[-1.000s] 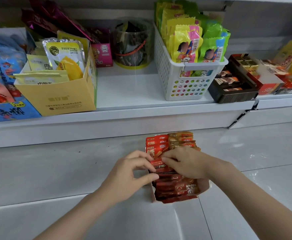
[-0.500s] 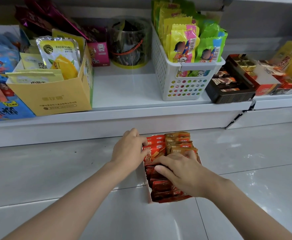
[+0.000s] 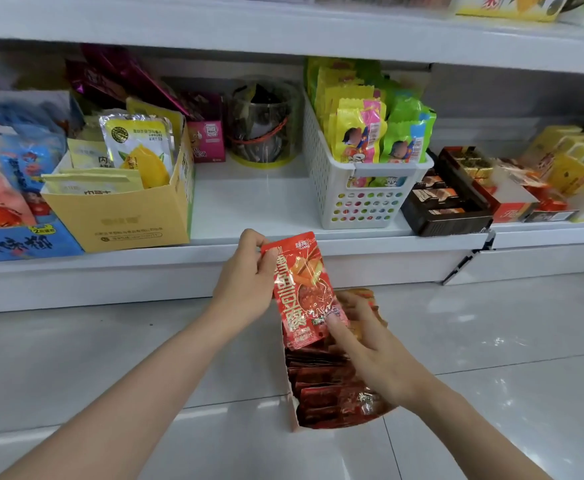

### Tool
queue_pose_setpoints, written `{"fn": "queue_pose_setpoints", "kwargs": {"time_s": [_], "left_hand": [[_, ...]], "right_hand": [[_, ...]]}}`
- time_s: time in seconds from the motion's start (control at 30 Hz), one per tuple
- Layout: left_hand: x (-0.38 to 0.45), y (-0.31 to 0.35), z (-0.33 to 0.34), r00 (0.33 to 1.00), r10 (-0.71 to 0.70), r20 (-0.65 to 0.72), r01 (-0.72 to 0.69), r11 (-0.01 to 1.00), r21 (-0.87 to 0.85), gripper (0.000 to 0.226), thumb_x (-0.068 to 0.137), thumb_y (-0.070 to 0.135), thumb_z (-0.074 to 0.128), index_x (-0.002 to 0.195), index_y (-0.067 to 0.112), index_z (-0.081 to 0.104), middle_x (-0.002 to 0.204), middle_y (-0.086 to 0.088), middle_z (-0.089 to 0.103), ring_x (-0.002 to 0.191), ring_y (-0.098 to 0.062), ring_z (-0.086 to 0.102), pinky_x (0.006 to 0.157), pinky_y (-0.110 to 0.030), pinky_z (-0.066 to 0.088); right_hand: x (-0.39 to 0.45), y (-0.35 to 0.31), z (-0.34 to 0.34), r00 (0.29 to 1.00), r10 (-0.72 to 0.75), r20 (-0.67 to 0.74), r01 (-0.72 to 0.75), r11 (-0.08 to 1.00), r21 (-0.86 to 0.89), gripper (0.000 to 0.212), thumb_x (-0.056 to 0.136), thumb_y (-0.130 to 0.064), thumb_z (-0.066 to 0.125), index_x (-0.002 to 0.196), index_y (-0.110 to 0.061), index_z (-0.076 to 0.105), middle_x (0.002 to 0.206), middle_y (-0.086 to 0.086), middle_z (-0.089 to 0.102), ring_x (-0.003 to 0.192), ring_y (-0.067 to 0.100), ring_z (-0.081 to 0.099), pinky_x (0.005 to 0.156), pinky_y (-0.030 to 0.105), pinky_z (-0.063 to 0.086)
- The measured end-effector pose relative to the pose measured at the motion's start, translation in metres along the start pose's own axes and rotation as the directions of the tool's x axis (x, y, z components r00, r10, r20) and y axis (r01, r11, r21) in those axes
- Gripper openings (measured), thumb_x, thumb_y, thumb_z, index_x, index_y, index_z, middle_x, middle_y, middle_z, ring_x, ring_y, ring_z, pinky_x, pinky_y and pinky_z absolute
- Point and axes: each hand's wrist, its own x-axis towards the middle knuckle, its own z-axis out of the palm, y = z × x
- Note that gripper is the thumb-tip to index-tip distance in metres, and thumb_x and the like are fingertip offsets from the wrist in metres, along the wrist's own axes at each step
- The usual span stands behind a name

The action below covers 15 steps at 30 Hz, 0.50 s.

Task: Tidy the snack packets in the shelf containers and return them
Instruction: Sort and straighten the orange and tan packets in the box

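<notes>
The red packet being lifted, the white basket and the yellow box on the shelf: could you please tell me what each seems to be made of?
The red packet, held in the left hand, looks like glossy plastic film: it shines and has a crimped top edge. The white basket looks like matte moulded plastic, with rows of punched holes. The yellow box seems to be matte cardboard, with folded corners and a cut-open top.

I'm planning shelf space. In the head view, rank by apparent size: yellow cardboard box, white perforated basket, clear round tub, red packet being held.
1. yellow cardboard box
2. white perforated basket
3. clear round tub and red packet: look alike; the packet is nearer, so unranked.
</notes>
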Motion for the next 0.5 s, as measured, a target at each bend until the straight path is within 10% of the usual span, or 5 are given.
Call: {"fn": "queue_pose_setpoints", "kwargs": {"time_s": [0.2,0.33,0.5], "left_hand": [[-0.006,0.015,0.006,0.993,-0.100,0.071,0.112,0.973,-0.203,0.014,0.102,0.028,0.051,0.091,0.023,0.046,0.097,-0.016,0.072,0.088,-0.029,0.073,0.079,-0.057,0.059],[-0.006,0.017,0.007,0.982,-0.179,0.054,0.187,0.933,-0.308,0.012,0.101,0.027,0.055,0.094,0.017,0.052,0.093,-0.013,0.074,0.077,-0.015,0.073,0.070,-0.037,0.063],[-0.004,0.017,0.008,0.981,-0.183,0.061,0.193,0.936,-0.293,0.016,0.099,0.032,0.057,0.099,0.016,0.055,0.089,-0.006,0.075,0.079,-0.015,0.074,0.066,-0.032,0.061]], "right_hand": [[0.001,-0.007,-0.001,0.980,0.164,0.112,-0.169,0.985,0.035,0.051,0.082,-0.079,0.036,0.116,-0.047,0.058,0.114,-0.022,0.070,0.110,0.000,0.064,0.106,0.035,0.045],[-0.003,-0.011,-0.003,0.963,0.189,0.190,-0.190,0.982,-0.013,0.031,0.080,-0.083,0.026,0.098,-0.075,0.049,0.103,-0.045,0.060,0.099,-0.024,0.053,0.087,0.011,0.038],[-0.002,-0.009,-0.002,0.961,0.185,0.203,-0.192,0.981,0.016,0.028,0.079,-0.084,0.025,0.102,-0.082,0.042,0.112,-0.040,0.061,0.109,-0.015,0.057,0.093,0.018,0.041]]}}
